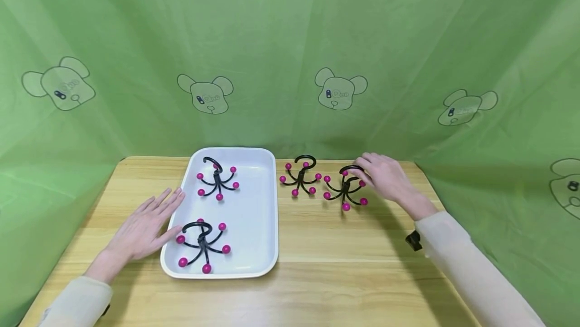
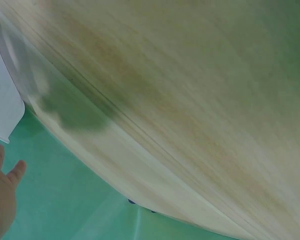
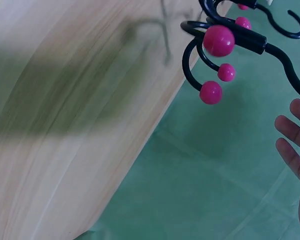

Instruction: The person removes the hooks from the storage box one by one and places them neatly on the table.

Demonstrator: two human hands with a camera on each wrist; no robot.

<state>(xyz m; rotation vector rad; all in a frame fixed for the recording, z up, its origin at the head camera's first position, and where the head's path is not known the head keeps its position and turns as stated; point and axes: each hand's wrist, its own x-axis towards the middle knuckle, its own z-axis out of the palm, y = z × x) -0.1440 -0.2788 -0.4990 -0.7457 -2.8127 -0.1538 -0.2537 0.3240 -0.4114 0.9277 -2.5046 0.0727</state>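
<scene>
My right hand (image 1: 382, 173) pinches the curved top hook of a black multi-arm hanger hook (image 1: 345, 188) with pink ball tips at the table's right. In the right wrist view that hanger hook (image 3: 250, 40) shows at the top, with several fingers (image 3: 292, 132) beside it; the thumb is out of frame. Another hanger hook (image 1: 300, 178) stands just left of it on the table. My left hand (image 1: 142, 229) lies flat with straight fingers at the left rim of a white tray (image 1: 254, 216). Inside the tray stand two similar hanger hooks (image 1: 217, 181), the nearer one (image 1: 202, 244) close to my left thumb.
The light wooden table (image 1: 335, 276) carries everything. A green curtain (image 1: 272, 55) with printed bear heads encloses the back and both sides. Dark wrist gear (image 1: 414, 240) shows under my right sleeve.
</scene>
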